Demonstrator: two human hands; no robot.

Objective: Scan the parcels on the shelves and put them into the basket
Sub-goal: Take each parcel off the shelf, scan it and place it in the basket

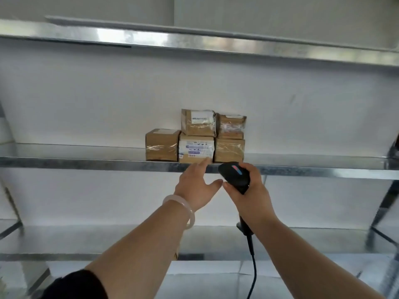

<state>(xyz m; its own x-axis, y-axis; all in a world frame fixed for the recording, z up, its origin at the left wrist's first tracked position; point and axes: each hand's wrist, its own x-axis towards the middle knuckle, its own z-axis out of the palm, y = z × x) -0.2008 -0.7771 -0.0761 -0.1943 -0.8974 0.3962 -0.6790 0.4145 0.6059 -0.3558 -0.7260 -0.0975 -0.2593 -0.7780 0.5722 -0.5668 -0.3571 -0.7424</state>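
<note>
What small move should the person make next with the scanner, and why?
Probably tilt the scanner in the right hand up toward the labelled parcel. Its label faces forward, the left hand reaches its lower corner, and the scanner head sits just below the shelf edge. A second parcel rests on top, so scanning in place looks safer than pulling it out first.

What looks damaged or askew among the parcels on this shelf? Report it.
The upper right parcel stands out most: its cardboard looks crumpled and its clear wrapping is badly wrinkled. The upper left parcel beside it sits slightly tilted on the stack, and its right edge looks dented. Nothing appears spilled or fallen.
</note>
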